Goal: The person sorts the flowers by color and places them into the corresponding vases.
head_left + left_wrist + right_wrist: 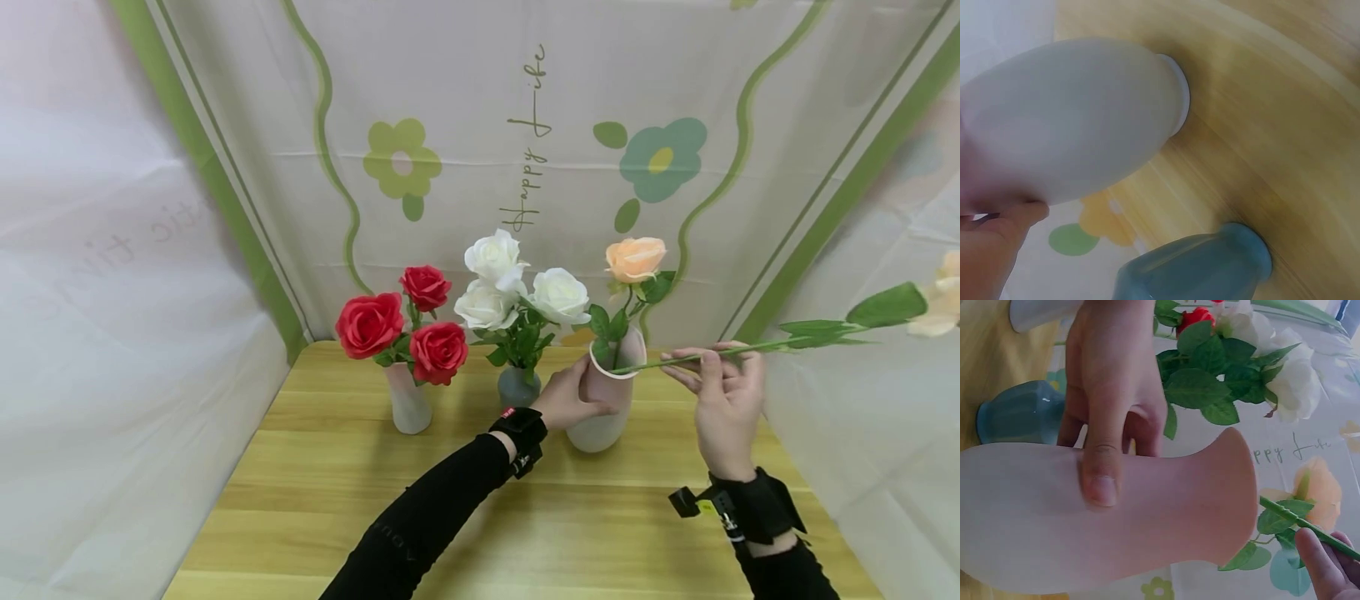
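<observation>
A tall pink-and-white vase stands at the right of the table, and my left hand grips its side with the thumb across the front. Inside it stands a peach rose with green leaves. My right hand pinches the green stem of a second peach rose, held nearly level. That stem's cut end lies at the vase's mouth; the bloom points right and is partly cut off by the frame edge. In the right wrist view the left thumb presses the vase below its flared rim.
Left of the pink-and-white vase, a blue-grey vase holds white roses. Farther left, a small white vase holds red roses. A printed cloth hangs behind the wooden table and on both sides.
</observation>
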Demonstrator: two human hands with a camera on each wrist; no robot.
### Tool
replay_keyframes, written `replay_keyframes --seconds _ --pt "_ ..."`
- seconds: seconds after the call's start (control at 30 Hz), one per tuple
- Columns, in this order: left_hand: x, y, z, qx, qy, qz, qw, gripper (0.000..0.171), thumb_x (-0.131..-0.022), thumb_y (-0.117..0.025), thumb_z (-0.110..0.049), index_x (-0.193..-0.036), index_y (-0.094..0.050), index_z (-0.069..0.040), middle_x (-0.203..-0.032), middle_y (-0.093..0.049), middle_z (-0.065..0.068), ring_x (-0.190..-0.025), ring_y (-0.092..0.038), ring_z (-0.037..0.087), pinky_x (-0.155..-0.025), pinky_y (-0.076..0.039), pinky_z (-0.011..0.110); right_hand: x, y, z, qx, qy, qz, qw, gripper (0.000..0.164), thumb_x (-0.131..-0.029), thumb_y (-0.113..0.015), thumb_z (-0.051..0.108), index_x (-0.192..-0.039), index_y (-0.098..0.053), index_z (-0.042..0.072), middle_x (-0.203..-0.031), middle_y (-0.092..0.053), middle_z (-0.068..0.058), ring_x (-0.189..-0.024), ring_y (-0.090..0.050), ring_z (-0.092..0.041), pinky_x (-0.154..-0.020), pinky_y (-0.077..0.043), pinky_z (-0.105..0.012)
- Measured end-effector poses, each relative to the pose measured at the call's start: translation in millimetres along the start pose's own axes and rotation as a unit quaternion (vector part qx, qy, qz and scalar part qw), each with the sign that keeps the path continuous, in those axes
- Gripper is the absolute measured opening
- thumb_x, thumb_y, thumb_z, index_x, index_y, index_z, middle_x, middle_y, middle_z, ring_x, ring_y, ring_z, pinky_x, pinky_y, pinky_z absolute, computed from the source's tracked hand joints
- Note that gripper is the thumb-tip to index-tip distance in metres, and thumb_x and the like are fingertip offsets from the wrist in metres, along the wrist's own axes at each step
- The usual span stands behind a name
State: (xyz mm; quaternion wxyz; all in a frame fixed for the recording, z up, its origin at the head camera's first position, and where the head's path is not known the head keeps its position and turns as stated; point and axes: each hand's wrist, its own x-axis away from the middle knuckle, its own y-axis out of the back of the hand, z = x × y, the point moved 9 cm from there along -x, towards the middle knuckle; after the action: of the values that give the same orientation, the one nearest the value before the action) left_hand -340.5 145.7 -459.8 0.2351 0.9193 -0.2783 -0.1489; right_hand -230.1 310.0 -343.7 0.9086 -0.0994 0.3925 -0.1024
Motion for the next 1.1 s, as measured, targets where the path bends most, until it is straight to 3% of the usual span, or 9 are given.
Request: replay_keyframes --seconds 0.17,0.37,0.53,0.63,0.93,1.0,1.1 --pt "-0.6 1.1 -1.2 -0.002 -0.001 -0.001 1.0000 0.092 -0.083 -0.080 -0.042 -0.155 -0.027 -0.024 -0.140 -0.051 -0.003 -0.123 -0.050 0.009 -0.099 -0.043 0.028 0 -4 -8 0.050 -0.011 0.003 0.999 0.027 -0.104 -0.043 0.002 -0.130 -0.040 -0.005 -0.105 -0.053 -0.039 -0.099 -0.058 -0.048 -0.088 -0.051 -0.046" --pt "0.4 1.6 -0.8 -0.006 -0.001 0.001 1.0000 0.093 -0.084 -0.079 -0.043 -0.156 -0.025 -0.023 -0.141 -0.050 -0.002 -0.123 -0.050 0.010 -0.099 -0.043 0.028 -3 -34 4 0.136 -0.006 0.051 0.989 0.031 -0.103 -0.041 -0.004 -0.134 -0.039 -0.011 -0.102 -0.054 -0.040 -0.096 -0.065 -0.035 -0.086 -0.053 -0.041" --pt "0.8 1.2 -1.6 -0.011 -0.001 0.000 0.9999 0.094 -0.084 -0.078 -0.044 -0.157 -0.023 -0.023 -0.142 -0.049 -0.002 -0.124 -0.050 0.010 -0.100 -0.043 0.028 -10 -57 13 0.246 0.015 0.089 0.965 0.032 -0.103 -0.042 -0.007 -0.134 -0.043 -0.013 -0.098 -0.060 -0.032 -0.090 -0.065 -0.031 -0.081 -0.055 -0.035" --pt "1.3 0.3 -1.7 -0.009 0.003 0.000 1.0000 0.093 -0.084 -0.078 -0.044 -0.157 -0.023 -0.023 -0.142 -0.050 -0.002 -0.123 -0.051 0.010 -0.099 -0.043 0.028 -14 -64 12 0.285 0.034 0.108 0.952 0.033 -0.102 -0.044 -0.009 -0.135 -0.047 -0.010 -0.094 -0.063 -0.028 -0.084 -0.065 -0.032 -0.077 -0.056 -0.030" --pt "0.2 -1.0 -3.0 -0.009 0.003 0.005 0.9999 0.092 -0.085 -0.077 -0.044 -0.157 -0.024 -0.024 -0.141 -0.050 -0.002 -0.123 -0.051 0.010 -0.098 -0.044 0.028 -20 -54 -13 0.355 0.051 0.130 0.924 0.039 -0.101 -0.051 -0.003 -0.140 -0.053 0.003 -0.088 -0.068 -0.013 -0.075 -0.067 -0.024 -0.072 -0.052 -0.015" --pt "0.0 -0.9 -2.4 -0.013 0.003 0.006 0.9999 0.092 -0.085 -0.077 -0.045 -0.157 -0.023 -0.024 -0.141 -0.050 -0.002 -0.122 -0.051 0.010 -0.098 -0.045 0.027 -21 -54 -15 0.381 0.058 0.132 0.913 0.029 -0.101 -0.054 -0.001 -0.129 -0.061 0.001 -0.086 -0.068 -0.012 -0.071 -0.065 -0.025 -0.067 -0.050 -0.016" --pt "0.3 -1.2 -1.5 -0.013 0.003 0.009 0.9999 0.092 -0.085 -0.077 -0.045 -0.157 -0.023 -0.024 -0.140 -0.051 -0.001 -0.122 -0.052 0.010 -0.097 -0.045 0.027 -17 -54 -17 0.414 0.055 0.140 0.898 0.021 -0.098 -0.062 0.004 -0.117 -0.065 -0.004 -0.095 -0.068 -0.017 -0.082 -0.065 -0.033 -0.077 -0.052 -0.030"
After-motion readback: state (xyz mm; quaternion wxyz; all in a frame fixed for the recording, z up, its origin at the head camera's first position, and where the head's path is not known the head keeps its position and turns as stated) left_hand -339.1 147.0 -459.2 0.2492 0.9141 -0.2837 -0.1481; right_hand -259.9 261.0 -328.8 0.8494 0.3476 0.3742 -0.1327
